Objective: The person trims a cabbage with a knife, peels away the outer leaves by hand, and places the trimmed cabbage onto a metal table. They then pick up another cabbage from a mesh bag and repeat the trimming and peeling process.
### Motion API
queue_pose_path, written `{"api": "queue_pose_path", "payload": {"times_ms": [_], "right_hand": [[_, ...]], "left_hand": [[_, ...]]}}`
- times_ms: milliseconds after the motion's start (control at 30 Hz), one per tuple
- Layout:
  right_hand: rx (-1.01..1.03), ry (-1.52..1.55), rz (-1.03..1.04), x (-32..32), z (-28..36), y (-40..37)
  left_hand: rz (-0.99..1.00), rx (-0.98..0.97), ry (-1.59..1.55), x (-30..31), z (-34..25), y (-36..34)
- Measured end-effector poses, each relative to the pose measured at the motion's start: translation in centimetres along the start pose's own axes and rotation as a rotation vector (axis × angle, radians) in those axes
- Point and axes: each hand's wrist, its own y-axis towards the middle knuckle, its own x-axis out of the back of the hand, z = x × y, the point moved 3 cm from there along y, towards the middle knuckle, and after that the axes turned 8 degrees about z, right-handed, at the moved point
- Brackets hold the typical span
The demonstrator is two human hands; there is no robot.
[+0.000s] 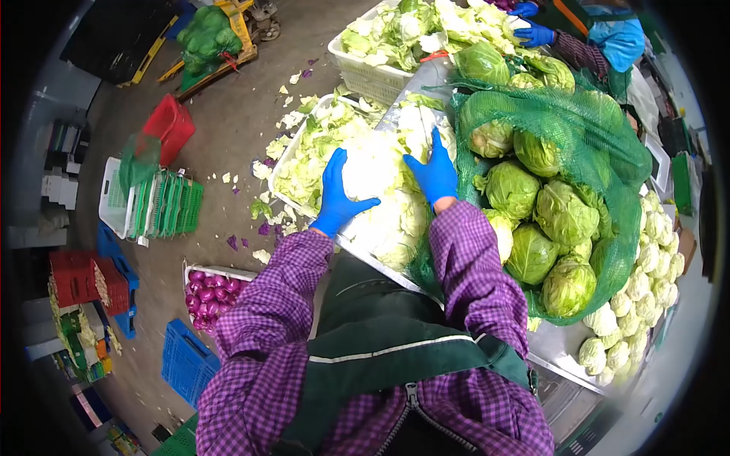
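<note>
My left hand point(338, 199), in a blue glove, is at the left of a bright heap of cabbage leaves point(403, 220), fingers stretched and thumb apart. Across the heap, my right hand point(436, 170), also gloved in blue, has its fingers spread beside the leaves. The area between my palms is overexposed, so I cannot make out single leaves there. Just right of my right hand, a green mesh sack point(608, 144) lies open with several whole cabbages point(512, 190) in it. A white crate point(287, 156) full of loose leaves stands beyond my left hand.
Another white crate point(372, 80) of leaves stands farther off, near a co-worker's blue-gloved hand point(536, 33). Trimmed cabbages point(639, 289) are piled at the right of the metal table point(551, 353). Purple onions point(213, 296) fill a tray on the floor, left. Leaf scraps litter the floor.
</note>
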Motion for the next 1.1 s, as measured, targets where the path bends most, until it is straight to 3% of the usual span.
{"api": "queue_pose_path", "payload": {"times_ms": [67, 167, 300, 367, 467, 567, 633, 700, 767, 867, 933, 1033, 1067, 1100], "right_hand": [[0.321, -0.025, -0.137, 0.1, 3.7, -2.3], [0.187, -0.040, 0.140, -2.4, 4.6, -1.4], [0.111, -0.200, 0.167, -2.7, 5.2, 0.4], [0.214, -0.173, 0.134, -3.2, 4.6, 1.1], [0.027, -0.197, 0.192, -2.8, 2.5, 3.2], [0.018, -0.204, 0.158, -2.9, 0.5, 4.7], [0.047, -0.120, 0.168, -3.1, 0.1, 4.2], [-0.091, 0.151, 0.300, -3.5, -0.6, 3.2], [-0.089, 0.136, 0.300, -2.9, 1.4, 0.9], [0.070, 0.071, 0.211, -3.5, 2.6, -0.4], [0.026, 0.010, 0.151, -3.2, 0.4, 0.4], [-0.128, -0.102, 0.054, -3.2, -2.9, 1.3], [-0.126, -0.065, 0.032, -3.0, -3.3, 1.3], [-0.120, -0.027, 0.013, -3.2, -3.8, 1.4]], "left_hand": [[0.003, 0.012, -0.011, -0.1, -0.2, -0.4], [0.027, -0.017, 0.087, -0.5, -0.9, 0.1], [-0.008, -0.019, 0.067, -0.2, -0.5, -0.2], [-0.005, 0.009, 0.066, 0.0, -0.4, 0.4], [0.005, -0.040, 0.035, 0.1, -0.6, -0.4], [0.069, -0.136, 0.007, 0.8, 0.3, -0.8], [0.030, -0.009, -0.155, 1.3, 0.3, -1.5], [0.054, 0.033, -0.064, 1.5, -0.4, -2.2], [-0.137, 0.236, -0.125, 0.3, -1.2, -2.8], [-0.232, 0.403, 0.049, -0.5, -1.9, -1.2], [-0.285, 0.491, 0.075, -0.2, -2.0, -1.0], [-0.185, 0.630, -0.728, 2.1, -0.6, -1.6], [-0.243, 0.717, -0.709, 2.6, 1.5, -2.5], [-0.284, 0.736, -0.933, 3.1, 3.4, -3.7]]}}
